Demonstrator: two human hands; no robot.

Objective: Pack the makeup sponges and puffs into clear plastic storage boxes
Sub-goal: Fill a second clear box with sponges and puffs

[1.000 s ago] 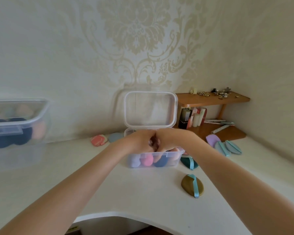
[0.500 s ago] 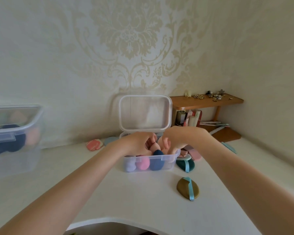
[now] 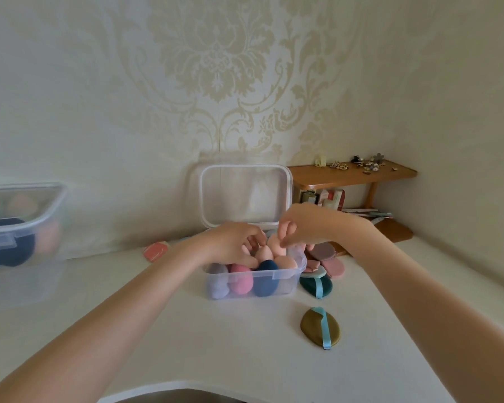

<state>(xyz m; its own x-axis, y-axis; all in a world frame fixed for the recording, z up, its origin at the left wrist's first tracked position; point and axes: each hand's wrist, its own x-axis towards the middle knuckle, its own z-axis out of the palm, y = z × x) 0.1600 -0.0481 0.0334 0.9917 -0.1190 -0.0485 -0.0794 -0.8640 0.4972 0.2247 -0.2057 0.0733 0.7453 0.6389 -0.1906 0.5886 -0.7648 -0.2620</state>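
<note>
Head view: the clear box point(image 3: 285, 282) stands on the white table point(image 3: 216, 344), lid point(image 3: 245, 194) raised behind it. Both hands work over its open top. The right hand point(image 3: 312, 225) pinches a peach sponge point(image 3: 277, 245) just above the rim. The left hand point(image 3: 230, 245) curls down among the sponges; its fingertips are hidden, so whether it grips one cannot be told. An olive puff point(image 3: 320, 327) lies near the box. A second box point(image 3: 21, 225), blurred, is cut off at the left edge.

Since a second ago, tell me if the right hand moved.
Yes. The right hand rose, now pinching a peach sponge above the box.
</note>
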